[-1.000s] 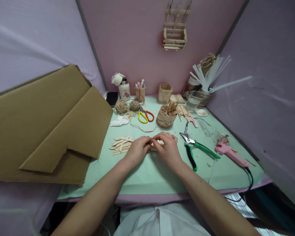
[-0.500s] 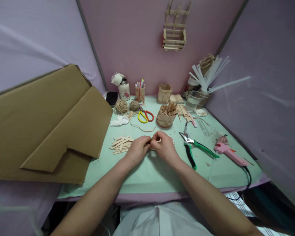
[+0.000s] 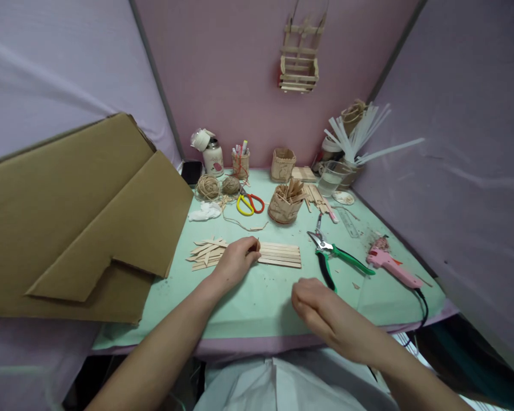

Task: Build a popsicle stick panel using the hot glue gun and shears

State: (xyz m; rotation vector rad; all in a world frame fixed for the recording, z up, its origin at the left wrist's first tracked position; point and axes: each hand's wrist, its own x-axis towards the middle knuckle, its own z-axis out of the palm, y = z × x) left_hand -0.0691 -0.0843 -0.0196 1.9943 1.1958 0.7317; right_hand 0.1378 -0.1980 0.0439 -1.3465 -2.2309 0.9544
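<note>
My left hand (image 3: 239, 258) is closed in a pinch at the left end of a row of flat wooden sticks (image 3: 280, 255) lying side by side on the table. A thin sliver shows at its fingertips, too small to name. Left of that hand lies a loose pile of cut wooden sticks (image 3: 205, 252), some with pointed ends. Nearer the front edge, my right hand (image 3: 314, 308) hovers with curled fingers, apart from the sticks. The inside of its grip is hidden. Green-handled pruning shears (image 3: 340, 255) lie open just beyond it.
A pink glue gun (image 3: 394, 267) with its cord lies on the right. Behind are a bark-covered pot of sticks (image 3: 286, 204), scissors (image 3: 251, 204), twine balls (image 3: 208, 187) and a cup of water (image 3: 330, 180). Folded cardboard (image 3: 85, 228) stands on the left.
My right hand has left the left hand's fingertips and come back toward the front edge, to the right. The row of sticks is now uncovered. My left hand has stayed nearly in place.
</note>
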